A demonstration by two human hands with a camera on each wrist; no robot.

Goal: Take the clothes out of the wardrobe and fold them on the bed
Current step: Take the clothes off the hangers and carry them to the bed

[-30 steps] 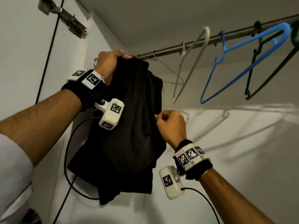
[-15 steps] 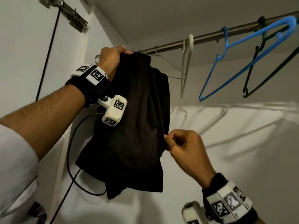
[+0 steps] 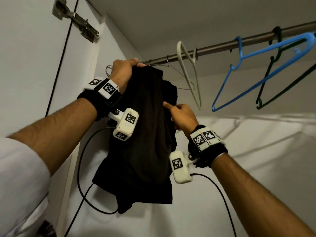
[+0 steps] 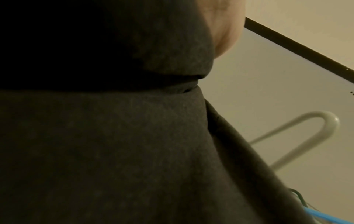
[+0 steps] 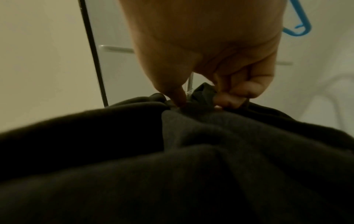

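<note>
Black fabric, one garment (image 3: 145, 127): held up inside the wardrobe (image 3: 222, 185), bunched at the top and draping down past both wrists, close under the left end of the rail (image 3: 222, 46). Whether it hangs from a hanger cannot be told.

Hands, two. Left hand (image 3: 122, 74): fingers curled over the garment's top edge, gripping it just beside a thin wire hook (image 3: 108, 70). Right hand (image 3: 182, 117): lower, on the garment's right edge, thumb and fingers pinching a fold of cloth.

Rail, one: dark metal, running up to the right.

Hangers on the rail, four counted: one thin wire hanger (image 3: 177, 74), one off-white plastic hanger (image 3: 189, 72), one blue plastic hanger (image 3: 256, 69), one dark green hanger (image 3: 273, 72). All four bare, well apart from the garment except the wire one, which lies near its upper right.

Door hinge, one (image 3: 77, 19), upper left on the white panel. Wrist-camera cables, two, black.

View notes. Head view alone shows both arms, the rail, the hinge and the whole count of hangers. Left wrist view: filled by dark cloth (image 4: 114, 136), a patch of palm at top, the off-white hanger's loop (image 4: 325, 125) and a sliver of blue; fingers not seen. Right wrist view alone shows the pinch itself: thumb tip and fingertips (image 5: 229, 100) closed on a small raised fold (image 5: 203, 92), with a thin metal wire just behind it.
</note>
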